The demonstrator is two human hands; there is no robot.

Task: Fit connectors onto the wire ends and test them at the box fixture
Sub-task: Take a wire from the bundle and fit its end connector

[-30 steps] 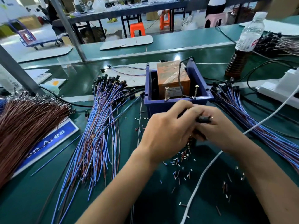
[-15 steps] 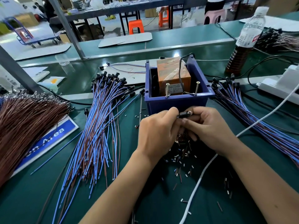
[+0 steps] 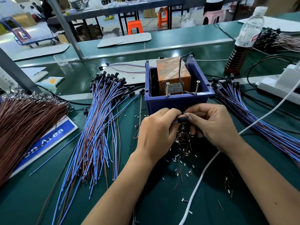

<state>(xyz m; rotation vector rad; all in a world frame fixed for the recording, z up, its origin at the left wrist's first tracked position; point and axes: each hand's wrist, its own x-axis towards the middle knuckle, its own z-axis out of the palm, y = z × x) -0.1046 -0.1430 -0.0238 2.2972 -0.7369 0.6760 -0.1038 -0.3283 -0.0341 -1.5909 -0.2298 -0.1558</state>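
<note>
- Your left hand [image 3: 156, 129] sits just in front of the blue box fixture [image 3: 178, 101], fingers curled, thumb and fingertips pinching a thin blue wire [image 3: 175, 122] where it enters the connector.
- Your right hand [image 3: 212, 125] meets the left at the centre, fingers curled, thumb and forefinger pinching the black connector [image 3: 183, 119]. The lower fingers are tucked under and partly hidden.
- The connector lies level between both sets of fingertips, just below the near wall of the box fixture and above the green mat [image 3: 146, 200]. You cannot tell whether it touches that wall.
- The box fixture stands upright on the mat. Inside it sits an orange block [image 3: 172, 73] wrapped in clear tape, with a dark lead [image 3: 180, 69] running over its top.
- Two screws [image 3: 167, 89] stand upright at the near inner edge of the box fixture, one left and one right.
- A fanned bundle of blue and brown wires [image 3: 97, 127] lies to your left, its black-capped ends pointing away from you.
- A second bundle with fitted connectors [image 3: 253, 114] lies to your right, beside the box fixture.
- A thick brown wire bundle [image 3: 24, 124] lies at the far left, partly over a blue sign [image 3: 48, 143].
- Small cut sleeve pieces [image 3: 183, 156] lie scattered on the mat under and near both hands.
- A white cable [image 3: 203, 172] crosses the mat under your right forearm.
- A bottle [image 3: 243, 41] of brown liquid stands at the far right.
</note>
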